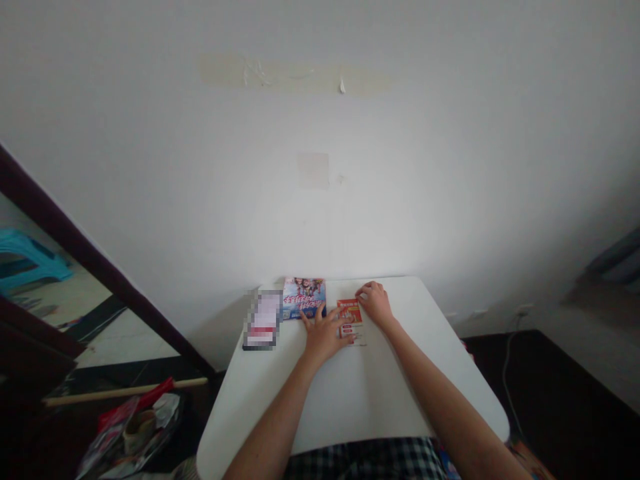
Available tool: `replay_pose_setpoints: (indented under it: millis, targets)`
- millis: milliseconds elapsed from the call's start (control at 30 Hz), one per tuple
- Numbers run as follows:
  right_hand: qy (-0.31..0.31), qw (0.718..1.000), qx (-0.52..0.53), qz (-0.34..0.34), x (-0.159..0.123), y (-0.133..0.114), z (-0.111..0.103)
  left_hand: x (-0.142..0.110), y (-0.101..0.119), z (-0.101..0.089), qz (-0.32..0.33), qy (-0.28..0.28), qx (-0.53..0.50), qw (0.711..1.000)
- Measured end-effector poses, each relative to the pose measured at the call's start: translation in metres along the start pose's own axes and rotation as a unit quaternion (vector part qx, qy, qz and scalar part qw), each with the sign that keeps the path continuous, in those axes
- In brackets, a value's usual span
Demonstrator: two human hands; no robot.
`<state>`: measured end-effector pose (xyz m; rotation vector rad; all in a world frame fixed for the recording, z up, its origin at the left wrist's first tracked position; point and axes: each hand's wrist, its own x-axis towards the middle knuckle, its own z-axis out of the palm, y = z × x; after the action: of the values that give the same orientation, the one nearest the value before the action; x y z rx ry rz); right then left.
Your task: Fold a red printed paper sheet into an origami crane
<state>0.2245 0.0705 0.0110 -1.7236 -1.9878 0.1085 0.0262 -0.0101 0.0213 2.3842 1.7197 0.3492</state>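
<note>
A: How do the two grips stand?

B: The left grip [323, 331] is spread apart, palm down, its fingers fanned over the left edge of the orange card [353, 312] and the lower edge of the blue leaflet [305, 297]. The right grip [376, 305] is curled at the card's one o'clock corner; I can't tell whether its fingertips are pinched together on it.

A: And where does the card lie?

B: Flat on the bench [345, 407], between the grips, at the person's twelve o'clock. The leaflet lies at its ten o'clock, near it.

A: How would you handle that corner well?

B: I'd press the card lightly with flat left fingers, so neither print creases, and ease the right fingertips along the corner rather than drag at it. It looks thin enough to bend.

A: Count for me.

B: Two grips, one orange card, one blue leaflet, one blurred phone-like slab [263, 317] at the card's nine o'clock, and one bench, its twelve o'clock edge against the wall [320, 233].
</note>
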Motion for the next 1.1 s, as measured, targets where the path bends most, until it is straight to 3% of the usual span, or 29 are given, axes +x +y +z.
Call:
replay_pose_setpoints:
  millis: [500,1100]
  targets:
    - [-0.022,0.996,0.036,-0.077,-0.012,0.011,-0.011,0.001,-0.001,0.001,0.003,-0.003,-0.001,1.0]
    - [-0.023,0.993,0.054,-0.106,-0.048,0.031,-0.008,0.001,0.0,0.002,-0.003,0.0,-0.001,1.0]
